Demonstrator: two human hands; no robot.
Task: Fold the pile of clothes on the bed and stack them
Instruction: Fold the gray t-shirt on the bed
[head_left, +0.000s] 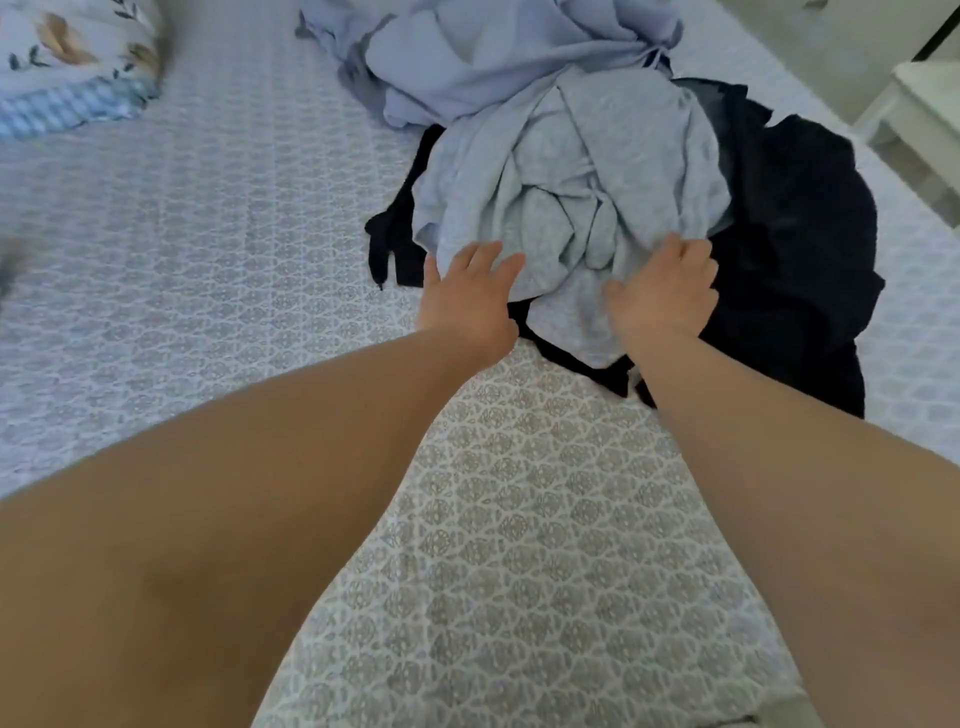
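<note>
A pile of clothes lies on the bed's upper right. A crumpled light grey garment (566, 176) tops it, over a black garment (795, 249), with a pale lavender garment (498, 57) behind. My left hand (470, 296) reaches to the grey garment's near left edge with its fingers straight, touching the cloth. My right hand (662, 291) rests on the grey garment's near right part, fingers curled down into the fabric.
The bed (218, 249) is covered by a patterned white and grey sheet. A floral pillow (72, 57) lies at the top left. A white piece of furniture (919, 109) stands beside the bed at the right edge.
</note>
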